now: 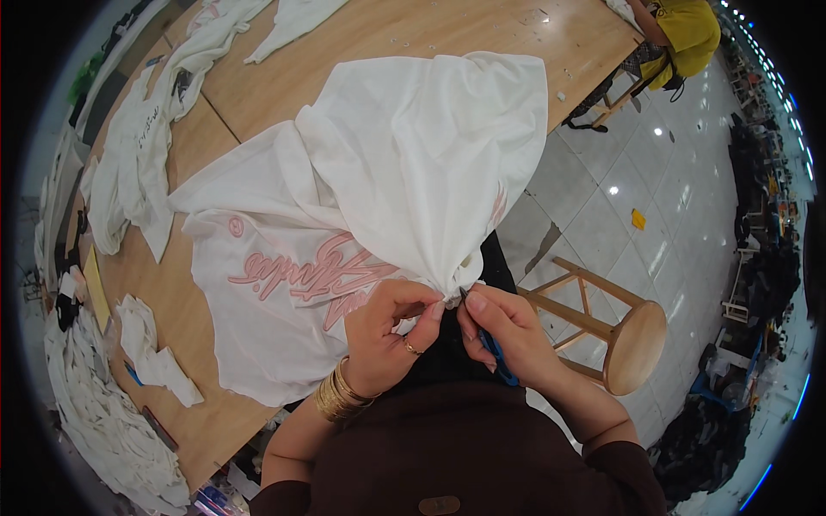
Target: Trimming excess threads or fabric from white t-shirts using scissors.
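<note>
A white garment [422, 155] with pink lettering spreads over the table's near edge, gathered to a bunched end in front of my body. My left hand [383, 331], with a ring and several gold bangles at the wrist, pinches this gathered end between thumb and fingers. Close by on the right, my right hand [519, 331] is closed around blue-handled thread snips [496, 351]. Their dark tip points up against the bunched cloth beside my left fingertips. Whether the blades are touching a thread is too small to tell.
More white garments [129, 163] lie along the table [176, 322], with a heaped pile [103, 413] at its lower left. A wooden stool [635, 348] stands on the tiled floor to the right. A person in yellow [688, 39] sits at the far right corner.
</note>
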Available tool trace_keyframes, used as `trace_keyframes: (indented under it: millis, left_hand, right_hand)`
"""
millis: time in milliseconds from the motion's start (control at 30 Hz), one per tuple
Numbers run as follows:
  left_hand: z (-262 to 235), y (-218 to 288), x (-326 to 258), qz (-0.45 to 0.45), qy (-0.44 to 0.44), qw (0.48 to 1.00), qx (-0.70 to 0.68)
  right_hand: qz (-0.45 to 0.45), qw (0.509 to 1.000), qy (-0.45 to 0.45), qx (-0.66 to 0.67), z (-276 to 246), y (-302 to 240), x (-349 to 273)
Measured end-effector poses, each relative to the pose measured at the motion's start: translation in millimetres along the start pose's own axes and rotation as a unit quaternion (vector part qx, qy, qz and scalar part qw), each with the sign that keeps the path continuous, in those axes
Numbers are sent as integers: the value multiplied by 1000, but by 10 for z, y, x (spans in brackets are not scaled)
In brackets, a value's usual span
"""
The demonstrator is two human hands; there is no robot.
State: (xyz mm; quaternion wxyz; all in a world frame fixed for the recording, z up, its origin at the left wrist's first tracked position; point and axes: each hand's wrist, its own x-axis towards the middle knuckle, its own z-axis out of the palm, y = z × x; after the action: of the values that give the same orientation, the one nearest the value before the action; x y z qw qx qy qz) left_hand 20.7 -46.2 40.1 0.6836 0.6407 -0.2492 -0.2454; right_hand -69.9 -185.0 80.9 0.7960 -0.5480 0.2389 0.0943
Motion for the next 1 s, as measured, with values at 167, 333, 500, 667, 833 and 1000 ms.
trace_keyframes:
  millis: [167,333,500,667,833,1000]
  left_hand:
    - [-4,27,11,-11,-4,1000,-1]
    - [-6,21,10,-8,-10,1000,0]
    - [-17,11,11,3,-16,1000,13]
    - [-7,-20,5,6,-17,1000,-19]
    - [-22,-27,2,-17,-24,999,-44]
    - [-76,-50,33,-53,-55,993,-90]
  right_hand:
    - [4,1000,-16,-25,17,-53,-51]
    - [15,997,-1,-82,48,-72,-61]
    - [22,998,9,-66,57,-51,-55]
    - [16,997,11,-74,77,-44,-47]
    - [21,996,28,-80,84,-16,-45]
    - [2,993,61,-102,113,23,-44]
